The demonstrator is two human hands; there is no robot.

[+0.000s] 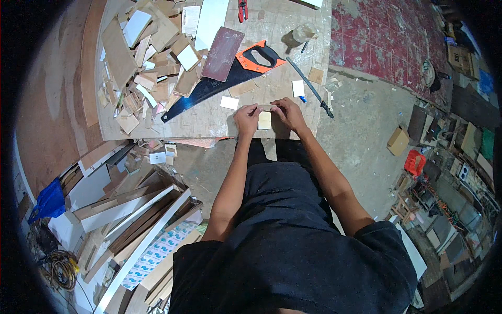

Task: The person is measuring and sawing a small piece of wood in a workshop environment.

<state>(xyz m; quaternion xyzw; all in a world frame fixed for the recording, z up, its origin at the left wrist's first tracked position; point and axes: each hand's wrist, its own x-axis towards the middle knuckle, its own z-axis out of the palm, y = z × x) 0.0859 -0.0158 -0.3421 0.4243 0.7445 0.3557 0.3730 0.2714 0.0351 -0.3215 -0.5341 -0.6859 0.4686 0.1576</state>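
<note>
Near the front edge of the worktable (209, 128), my left hand (246, 119) and my right hand (288, 111) come together. Between them the fingertips pinch a small thin strip of wood (266, 108), one hand at each end. A pale square wood piece (264, 122) lies just below that strip, close to the table edge. To the left of my hands is a white rectangular piece (229, 102); another white piece (298, 88) lies beyond my right hand. Farther up rests a handsaw (209, 91) with an orange and black handle, its blade partly under a maroon board (224, 54).
Wood offcuts (157, 57) are heaped on the table's left. A long dark bar (309, 86), a jar-like container (302, 34) and a red tool (242, 10) lie toward the far side. Stacked boards (130, 214) stand at lower left; a red bag (414, 163) sits among clutter at right.
</note>
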